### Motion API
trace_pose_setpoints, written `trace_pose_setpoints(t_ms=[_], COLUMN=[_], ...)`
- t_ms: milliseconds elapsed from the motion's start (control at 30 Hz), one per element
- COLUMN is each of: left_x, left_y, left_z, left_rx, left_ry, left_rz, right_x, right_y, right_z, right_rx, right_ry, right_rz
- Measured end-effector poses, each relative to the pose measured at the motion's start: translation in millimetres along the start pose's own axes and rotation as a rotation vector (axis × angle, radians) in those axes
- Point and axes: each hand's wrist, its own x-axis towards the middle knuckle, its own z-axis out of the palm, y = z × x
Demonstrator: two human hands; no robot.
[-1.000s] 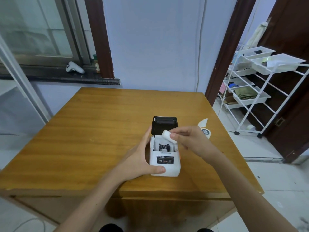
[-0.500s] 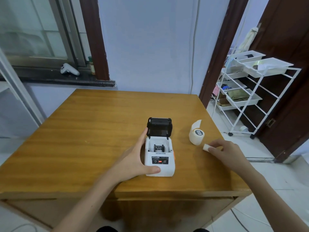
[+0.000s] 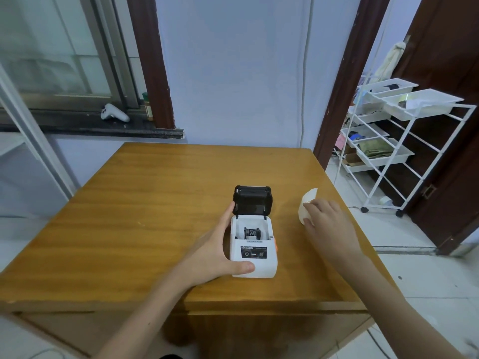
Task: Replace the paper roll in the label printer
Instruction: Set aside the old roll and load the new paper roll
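A small white label printer [image 3: 255, 257] stands on the wooden table [image 3: 129, 229] with its black lid [image 3: 252, 200] flipped up. The paper bay [image 3: 252, 233] holds only a black spindle. My left hand [image 3: 210, 252] clasps the printer's left side, thumb on the front edge. To the right, a white paper roll [image 3: 305, 203] with a loose tail lies on the table. My right hand [image 3: 329, 224] rests on it, finger and thumb closed around its near side. The small white core seen earlier is not visible.
A white wire trolley [image 3: 388, 151] with trays stands on the floor beyond the table's right edge, beside a dark door. A white game controller [image 3: 114, 114] lies on the window sill at the back left.
My right hand lifted a small white core out of the printer, carried it right to the table, then moved onto the paper roll. My left hand kept hold of the printer.
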Motion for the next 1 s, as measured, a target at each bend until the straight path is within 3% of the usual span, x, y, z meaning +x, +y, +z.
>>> trace_pose_setpoints(t_ms=[1000], left_x=[0], left_y=[3], left_z=[0], left_rx=[0.019], left_ry=[0.010], left_rz=[-0.035], right_x=[36], right_y=[-1], right_z=[1], right_rx=[-0.239], right_ry=[-0.065], right_rz=[0.099])
